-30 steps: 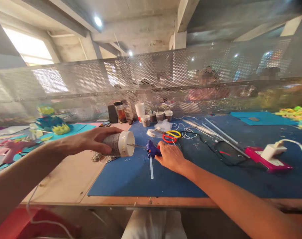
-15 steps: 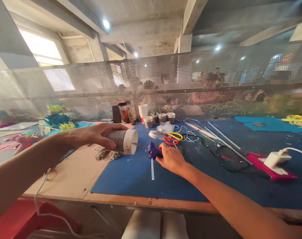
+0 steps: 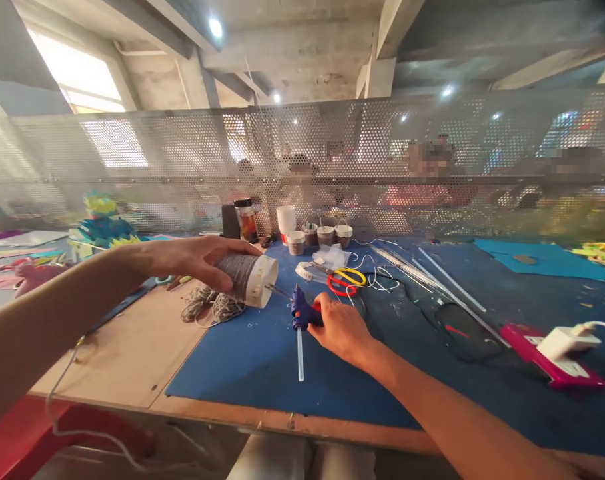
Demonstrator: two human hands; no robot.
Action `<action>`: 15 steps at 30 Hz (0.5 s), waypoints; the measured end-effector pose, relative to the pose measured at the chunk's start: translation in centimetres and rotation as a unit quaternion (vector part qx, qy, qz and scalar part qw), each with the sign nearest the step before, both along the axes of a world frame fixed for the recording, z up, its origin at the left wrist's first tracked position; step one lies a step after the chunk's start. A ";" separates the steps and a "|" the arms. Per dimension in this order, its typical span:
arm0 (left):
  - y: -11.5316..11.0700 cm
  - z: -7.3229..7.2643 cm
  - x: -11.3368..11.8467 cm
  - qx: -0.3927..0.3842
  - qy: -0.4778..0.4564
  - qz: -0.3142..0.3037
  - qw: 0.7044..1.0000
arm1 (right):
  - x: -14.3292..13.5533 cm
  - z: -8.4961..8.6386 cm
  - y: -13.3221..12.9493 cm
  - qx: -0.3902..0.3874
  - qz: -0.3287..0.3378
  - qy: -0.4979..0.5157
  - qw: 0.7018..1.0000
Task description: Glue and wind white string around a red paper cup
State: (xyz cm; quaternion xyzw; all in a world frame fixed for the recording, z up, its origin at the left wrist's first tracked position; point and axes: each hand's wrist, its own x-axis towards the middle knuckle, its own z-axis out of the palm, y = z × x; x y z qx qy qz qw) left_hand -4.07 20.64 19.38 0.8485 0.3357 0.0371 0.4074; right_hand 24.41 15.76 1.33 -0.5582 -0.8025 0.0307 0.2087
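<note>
My left hand (image 3: 195, 260) is wrapped round a paper cup (image 3: 240, 277) covered in grey yarn, its white rim bare. The cup lies tilted on its side above the table, mouth facing right. A thin dark piece shows at the mouth; I cannot make out what it is. In my right hand (image 3: 343, 327) is a blue hot glue gun (image 3: 302, 312), nozzle pointing up, a short gap from the cup's rim. A clear glue stick (image 3: 300, 357) pokes out of its back end. Loose grey yarn (image 3: 212, 305) lies on the table below the cup.
Scissors with red and yellow handles (image 3: 350, 277) lie beyond the glue gun, near white cord. Several small yarn-wrapped cups (image 3: 326, 235) and a drink bottle (image 3: 246, 220) stand at the back. A pink power strip (image 3: 552, 353) is at right. A perforated metal screen (image 3: 182, 173) closes the far side.
The glue gun has shifted slightly left and nearer to me, closer to the cup. Both hands keep their hold; the view has also moved a little.
</note>
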 end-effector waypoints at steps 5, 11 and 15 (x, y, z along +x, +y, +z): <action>1.1 -0.2 0.3 -0.025 0.002 0.013 1.000 | 0.0 0.0 0.1 -0.007 0.005 0.009 1.000; 2.6 -0.3 0.5 -0.062 -0.007 -0.011 0.998 | 0.2 0.0 0.3 -0.019 0.001 0.027 0.999; 3.3 -0.2 0.7 -0.048 -0.012 -0.048 0.998 | 0.3 0.0 0.4 -0.016 0.007 0.039 0.999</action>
